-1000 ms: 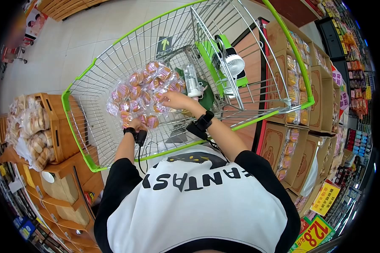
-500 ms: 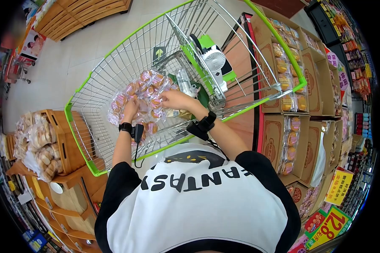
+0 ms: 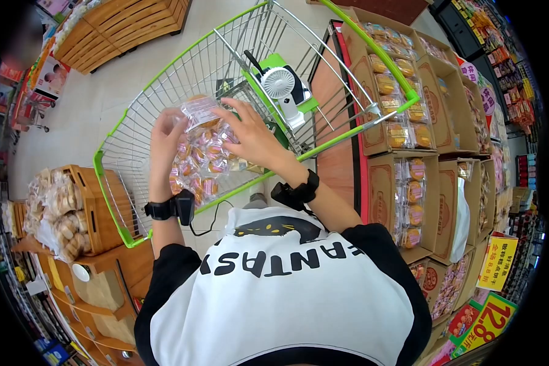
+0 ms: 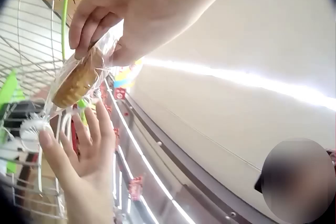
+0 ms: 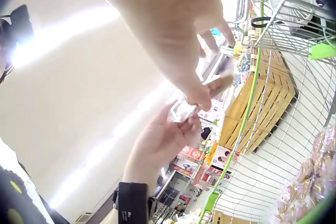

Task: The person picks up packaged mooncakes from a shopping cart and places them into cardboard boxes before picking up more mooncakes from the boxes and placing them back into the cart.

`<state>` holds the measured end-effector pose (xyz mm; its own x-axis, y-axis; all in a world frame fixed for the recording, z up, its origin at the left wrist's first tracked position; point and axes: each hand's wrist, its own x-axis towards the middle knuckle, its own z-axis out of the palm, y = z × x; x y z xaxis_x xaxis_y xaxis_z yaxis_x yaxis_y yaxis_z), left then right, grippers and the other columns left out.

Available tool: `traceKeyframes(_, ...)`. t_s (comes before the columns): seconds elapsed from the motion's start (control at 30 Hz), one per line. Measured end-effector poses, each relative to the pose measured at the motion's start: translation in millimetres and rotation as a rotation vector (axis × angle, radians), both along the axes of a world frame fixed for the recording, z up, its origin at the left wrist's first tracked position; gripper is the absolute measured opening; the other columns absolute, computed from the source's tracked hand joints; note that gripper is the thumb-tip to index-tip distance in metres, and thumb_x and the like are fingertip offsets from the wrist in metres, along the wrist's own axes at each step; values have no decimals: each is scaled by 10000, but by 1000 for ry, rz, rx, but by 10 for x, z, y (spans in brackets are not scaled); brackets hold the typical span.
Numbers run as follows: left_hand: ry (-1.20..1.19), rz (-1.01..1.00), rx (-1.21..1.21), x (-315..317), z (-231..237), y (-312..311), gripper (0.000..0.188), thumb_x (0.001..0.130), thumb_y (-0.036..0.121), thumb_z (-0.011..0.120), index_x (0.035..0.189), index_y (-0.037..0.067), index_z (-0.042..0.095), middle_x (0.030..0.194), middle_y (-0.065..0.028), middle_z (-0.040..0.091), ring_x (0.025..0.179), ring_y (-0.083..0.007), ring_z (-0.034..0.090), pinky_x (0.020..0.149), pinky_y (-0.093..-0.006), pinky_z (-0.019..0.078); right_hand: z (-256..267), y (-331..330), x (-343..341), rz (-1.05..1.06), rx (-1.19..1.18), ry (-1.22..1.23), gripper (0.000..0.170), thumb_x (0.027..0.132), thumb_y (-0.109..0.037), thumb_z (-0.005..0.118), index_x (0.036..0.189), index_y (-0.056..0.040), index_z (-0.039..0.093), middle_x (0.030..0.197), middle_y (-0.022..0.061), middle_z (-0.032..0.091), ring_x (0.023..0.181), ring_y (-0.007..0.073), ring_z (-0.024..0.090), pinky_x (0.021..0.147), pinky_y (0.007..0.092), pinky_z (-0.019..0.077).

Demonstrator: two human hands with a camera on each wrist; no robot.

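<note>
My left hand (image 3: 166, 137) pinches the edge of a clear-wrapped bun (image 3: 199, 113) and holds it up over the shopping cart, a printed white label facing me. In the left wrist view the golden bun (image 4: 79, 83) shows inside its crinkled wrapper, under the curled fingers. My right hand (image 3: 254, 137) is spread at the wrapper's other side, fingers extended and fingertips close to its edge. Beneath both hands lies a pile of small wrapped buns (image 3: 195, 160) with pink labels, partly hidden by the hands.
The green-rimmed wire cart (image 3: 113, 125) surrounds the pile. A white handheld fan (image 3: 279, 83) sits on its green child seat. Cardboard boxes of packaged cakes (image 3: 402, 91) line the right side. A wooden stand with bagged bread (image 3: 61, 207) is at left.
My left hand has risen from the pile with a wrapped bun, label now up. My right hand has lifted and spread its fingers beside it. The cart has shifted left in view.
</note>
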<state>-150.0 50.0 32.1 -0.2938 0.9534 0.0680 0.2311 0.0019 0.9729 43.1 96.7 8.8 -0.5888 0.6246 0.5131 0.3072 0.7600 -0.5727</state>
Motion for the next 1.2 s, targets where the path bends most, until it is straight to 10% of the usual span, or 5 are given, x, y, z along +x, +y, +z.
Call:
traceKeyframes(0.23, -180, -175, 136, 735, 596, -331, 233, 846, 125, 420, 1060, 38, 453, 842, -55, 532, 721, -86, 491, 688, -217, 392, 309, -246, 380, -94, 34, 202, 450, 617, -114, 657, 1024, -64, 472, 998, 117, 497, 932, 284, 488, 756, 330, 416)
traceKeyframes(0.33, -292, -210, 237, 1045, 688, -371, 331, 862, 154, 379, 1166, 22, 380, 901, -90, 548, 756, -121, 518, 729, -249, 411, 211, -264, 561, -135, -372, 561, 311, 677, -136, 655, 915, 1, 509, 745, 103, 563, 664, 224, 565, 623, 278, 448)
traceKeyframes(0.47, -113, -142, 240, 1283, 590, -338, 352, 852, 149, 416, 1176, 19, 374, 929, -99, 556, 777, -137, 529, 733, -258, 419, 237, -354, 957, -56, -676, 789, 331, 713, -114, 643, 969, 32, 493, 854, 66, 571, 779, 90, 539, 678, 230, 444)
traceKeyframes(1.2, -215, -898, -151, 3585, -54, -306, 379, 816, 75, 512, 1161, 14, 369, 878, -63, 535, 799, -112, 522, 700, -229, 421, -52, -1184, 3253, -500, -796, 1124, 314, 719, -117, 635, 974, 0, 494, 918, 60, 551, 850, 99, 518, 744, 227, 415)
